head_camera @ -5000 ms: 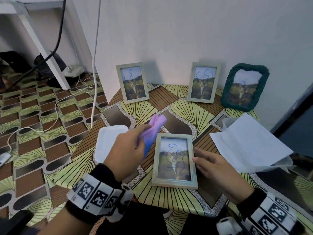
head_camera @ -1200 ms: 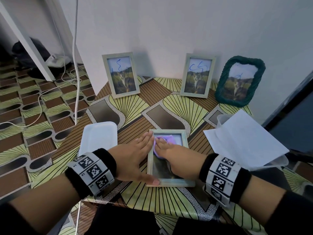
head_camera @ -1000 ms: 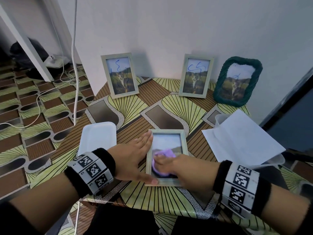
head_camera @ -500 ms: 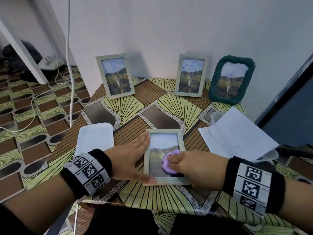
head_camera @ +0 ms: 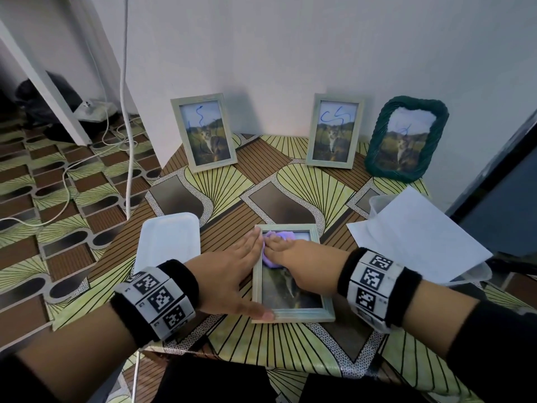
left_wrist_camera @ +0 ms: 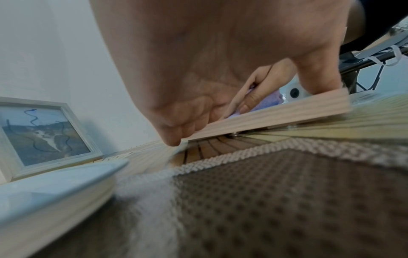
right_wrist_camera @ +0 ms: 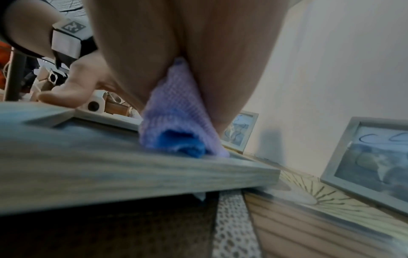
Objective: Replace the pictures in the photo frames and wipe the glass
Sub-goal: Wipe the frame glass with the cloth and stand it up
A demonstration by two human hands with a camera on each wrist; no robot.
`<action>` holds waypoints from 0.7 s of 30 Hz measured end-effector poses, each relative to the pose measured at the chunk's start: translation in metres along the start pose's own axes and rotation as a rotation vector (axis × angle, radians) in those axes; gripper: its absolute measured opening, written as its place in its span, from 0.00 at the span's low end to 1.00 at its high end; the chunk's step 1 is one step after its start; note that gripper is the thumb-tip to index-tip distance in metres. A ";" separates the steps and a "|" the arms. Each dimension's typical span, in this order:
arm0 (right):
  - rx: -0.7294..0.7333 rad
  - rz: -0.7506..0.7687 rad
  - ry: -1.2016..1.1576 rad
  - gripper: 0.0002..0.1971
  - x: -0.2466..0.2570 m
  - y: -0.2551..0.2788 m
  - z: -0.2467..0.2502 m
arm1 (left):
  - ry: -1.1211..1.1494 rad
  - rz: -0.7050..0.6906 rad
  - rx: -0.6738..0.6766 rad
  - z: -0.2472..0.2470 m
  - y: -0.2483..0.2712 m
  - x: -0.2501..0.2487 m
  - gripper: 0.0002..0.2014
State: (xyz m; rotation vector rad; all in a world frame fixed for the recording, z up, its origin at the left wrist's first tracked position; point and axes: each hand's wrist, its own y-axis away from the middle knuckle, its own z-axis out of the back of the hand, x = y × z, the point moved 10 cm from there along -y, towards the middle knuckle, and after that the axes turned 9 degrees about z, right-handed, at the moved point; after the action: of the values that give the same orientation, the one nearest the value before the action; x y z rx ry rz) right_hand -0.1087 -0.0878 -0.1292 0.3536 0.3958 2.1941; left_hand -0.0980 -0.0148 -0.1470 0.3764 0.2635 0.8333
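Head view: on the patterned surface (head_camera: 290,175), a pale wooden photo frame (head_camera: 302,314) lies flat near the front edge. Left hand (head_camera: 229,274), fingers straight, steadies its left side; right hand (head_camera: 302,257) presses a purple cloth (head_camera: 280,236) onto the glass's far end.

Black wristbands (head_camera: 380,285), white blocks with black square-code markings (head_camera: 158,299), dark sleeves (head_camera: 494,353)

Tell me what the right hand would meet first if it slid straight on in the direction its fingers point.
The right hand, pressing the purple cloth on the glass, points toward the wall. It would probably meet first the far edge of the flat pale wooden photo frame, then bare patterned tablecloth.
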 end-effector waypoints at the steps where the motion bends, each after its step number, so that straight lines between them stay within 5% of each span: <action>1: -0.020 0.018 -0.025 0.39 0.002 0.002 0.000 | -0.009 0.001 -0.007 0.000 0.000 0.000 0.67; 7: -0.087 0.156 -0.115 0.34 0.030 0.032 -0.003 | -0.031 -0.004 -0.024 0.001 0.000 0.002 0.68; 12: -0.106 0.224 -0.229 0.39 0.050 0.066 -0.006 | -0.029 -0.006 -0.008 -0.001 -0.001 0.004 0.68; 21: -0.051 0.183 0.085 0.26 0.033 0.070 -0.018 | 0.011 -0.006 -0.002 0.000 -0.001 0.004 0.69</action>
State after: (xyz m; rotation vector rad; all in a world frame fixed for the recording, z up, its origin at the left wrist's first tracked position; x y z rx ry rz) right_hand -0.1849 -0.1056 -0.1140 0.2781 0.3652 2.3993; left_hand -0.0951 -0.0125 -0.1481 0.3691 0.2743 0.8301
